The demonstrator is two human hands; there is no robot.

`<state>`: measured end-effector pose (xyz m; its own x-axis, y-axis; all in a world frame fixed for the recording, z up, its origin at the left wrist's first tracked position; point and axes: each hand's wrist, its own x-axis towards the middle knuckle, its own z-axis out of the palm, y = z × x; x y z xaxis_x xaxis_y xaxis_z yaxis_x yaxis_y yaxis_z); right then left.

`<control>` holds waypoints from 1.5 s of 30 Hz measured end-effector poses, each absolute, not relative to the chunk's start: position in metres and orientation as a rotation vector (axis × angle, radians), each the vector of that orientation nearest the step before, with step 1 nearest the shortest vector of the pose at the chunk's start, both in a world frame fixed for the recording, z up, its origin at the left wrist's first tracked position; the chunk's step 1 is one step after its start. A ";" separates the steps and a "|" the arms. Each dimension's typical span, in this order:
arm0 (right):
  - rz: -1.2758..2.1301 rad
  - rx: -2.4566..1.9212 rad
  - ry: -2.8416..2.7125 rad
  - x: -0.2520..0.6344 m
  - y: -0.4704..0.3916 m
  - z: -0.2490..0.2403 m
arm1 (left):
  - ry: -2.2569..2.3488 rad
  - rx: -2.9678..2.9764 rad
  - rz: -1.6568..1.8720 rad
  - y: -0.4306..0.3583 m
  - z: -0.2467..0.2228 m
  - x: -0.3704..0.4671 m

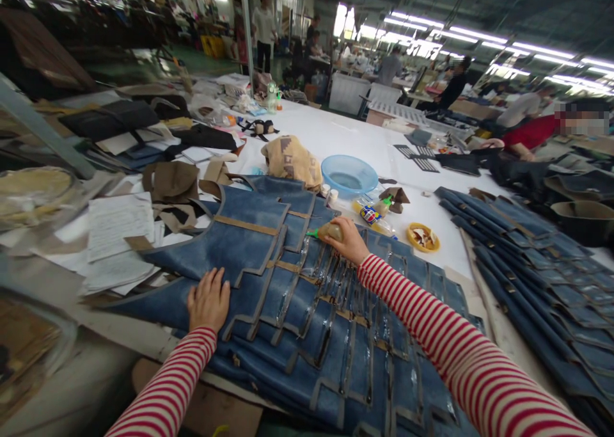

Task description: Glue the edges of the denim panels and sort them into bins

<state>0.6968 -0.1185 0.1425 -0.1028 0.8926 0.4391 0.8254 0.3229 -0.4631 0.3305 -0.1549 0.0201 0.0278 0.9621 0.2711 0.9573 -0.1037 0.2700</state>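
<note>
Blue panels (244, 254): a broad, overlapping spread on the counter (311, 122), under both my hands, with grey edging, tan strips and glossy streaks across the middle and right.

Left hand (210, 298): mine, palm down on the panels near their left part, fingers slightly apart, holding nothing.

Right hand (350, 240): mine, closed around a squeeze bottle (332, 233), which lies tilted nearly level over the panels, its green nozzle (313, 233) pointing to my left.

Sleeves: red and white stripes, both my arms.

Just beyond the panels: a patterned tan cloth (291, 162), bunched; a light blue basin (349, 173), just beside it on the right; small white containers (329, 194), near the basin's lower left side; a second bottle (384, 206) with a green tip, beside a clear packet (369, 215) marked blue, red and yellow; a yellow dish (423, 237) holding small scraps.

To my left: handwritten papers (119, 222), in a loose pile; brown pieces (171, 180), folded, above the papers.

To my right: a second stack of blue panels (522, 251), also overlapping, with glossy streaks.

Further off: black pieces (458, 162) on the counter; a person in red (532, 135), leaning in at the right; a person in a white top (263, 27), standing at the back.
</note>
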 end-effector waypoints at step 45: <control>0.117 -1.423 -2.074 0.694 -0.109 0.141 | 2.085 2.264 0.694 -0.152 0.013 0.327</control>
